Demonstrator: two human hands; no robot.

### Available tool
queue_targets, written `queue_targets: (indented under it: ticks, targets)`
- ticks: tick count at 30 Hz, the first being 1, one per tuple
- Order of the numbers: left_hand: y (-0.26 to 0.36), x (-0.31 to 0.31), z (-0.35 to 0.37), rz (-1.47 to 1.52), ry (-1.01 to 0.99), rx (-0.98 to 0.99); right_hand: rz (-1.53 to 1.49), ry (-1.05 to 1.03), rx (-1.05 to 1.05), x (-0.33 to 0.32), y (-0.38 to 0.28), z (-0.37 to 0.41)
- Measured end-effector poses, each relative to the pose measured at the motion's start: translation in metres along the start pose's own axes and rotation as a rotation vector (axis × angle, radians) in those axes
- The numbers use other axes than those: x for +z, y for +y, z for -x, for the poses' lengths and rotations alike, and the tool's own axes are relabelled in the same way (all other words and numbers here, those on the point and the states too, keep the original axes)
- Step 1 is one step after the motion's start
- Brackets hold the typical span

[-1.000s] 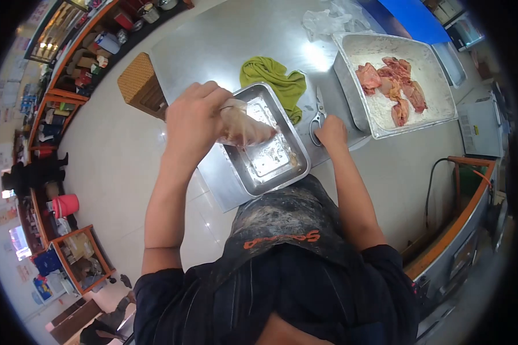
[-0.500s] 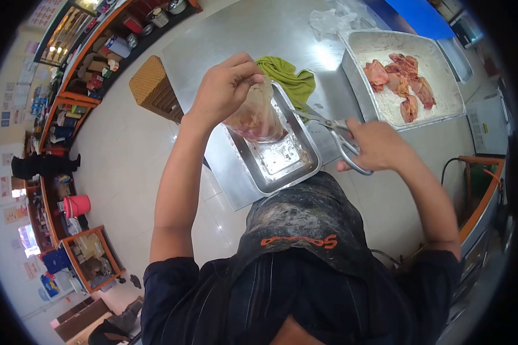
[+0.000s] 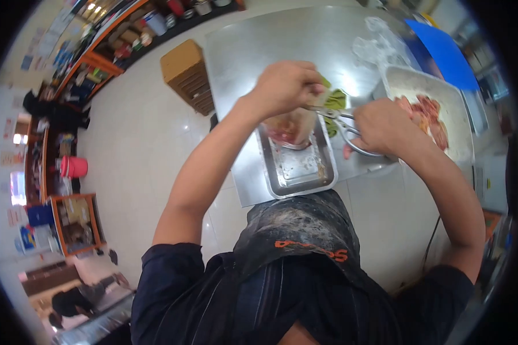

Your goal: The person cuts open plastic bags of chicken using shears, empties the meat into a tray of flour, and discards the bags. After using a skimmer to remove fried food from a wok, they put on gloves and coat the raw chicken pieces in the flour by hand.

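Note:
My left hand is closed on the top of a clear plastic bag with reddish meat inside. The bag hangs over the back part of a metal tray. In my right hand are the handles of metal scissors, their blades pointing left at the upper part of the bag, near my left fingers. Whether the blades touch the bag, I cannot tell. A green cloth lies behind the scissors, partly hidden.
Raw meat pieces lie in a large white-dusted pan at the right. Crumpled clear plastic and a blue sheet are at the back right. A woven brown stool stack stands left of the steel table.
The scissor blades have come closer to the bag's top and my left hand. The view has shifted, and my right hand now covers part of the pan's left side.

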State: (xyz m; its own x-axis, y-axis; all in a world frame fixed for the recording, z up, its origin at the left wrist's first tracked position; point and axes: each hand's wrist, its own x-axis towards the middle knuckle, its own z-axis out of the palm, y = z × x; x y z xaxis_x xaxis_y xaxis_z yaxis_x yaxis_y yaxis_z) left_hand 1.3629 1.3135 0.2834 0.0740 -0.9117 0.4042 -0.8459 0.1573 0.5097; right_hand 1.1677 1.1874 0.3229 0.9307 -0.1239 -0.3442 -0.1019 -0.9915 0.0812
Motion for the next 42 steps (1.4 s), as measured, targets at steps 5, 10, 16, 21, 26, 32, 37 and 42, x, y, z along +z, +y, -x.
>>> queue_targets:
  ticks: [5, 10, 16, 21, 26, 32, 37, 42]
  targets:
    - [0.003, 0.014, 0.004, 0.017, 0.065, -0.011, -0.006, 0.011, -0.028, 0.002, -0.014, -0.025]
    - [0.002, 0.008, 0.011, 0.094, 0.091, -0.107, 0.017, 0.01, -0.11, 0.0, 0.0, -0.035]
    - [0.003, 0.009, 0.0, 0.173, 0.059, -0.122, 0.04, -0.046, -0.106, -0.013, 0.003, -0.02]
    - [-0.01, 0.007, -0.007, 0.321, 0.12, -0.139, 0.012, -0.093, -0.161, -0.009, 0.013, -0.037]
    - [-0.004, 0.013, -0.01, 0.419, 0.069, -0.161, -0.015, -0.073, -0.139, -0.001, 0.004, -0.041]
    - [-0.025, 0.006, -0.012, 0.601, 0.17, -0.236, -0.016, -0.054, -0.112, 0.011, 0.006, -0.052]
    - [-0.026, 0.029, -0.02, 0.567, 0.137, -0.243, -0.218, 0.109, -0.074, 0.036, -0.01, -0.058]
    - [-0.045, 0.004, -0.019, 0.851, 0.486, -0.235, -0.502, 0.121, 0.013, 0.065, -0.002, -0.015]
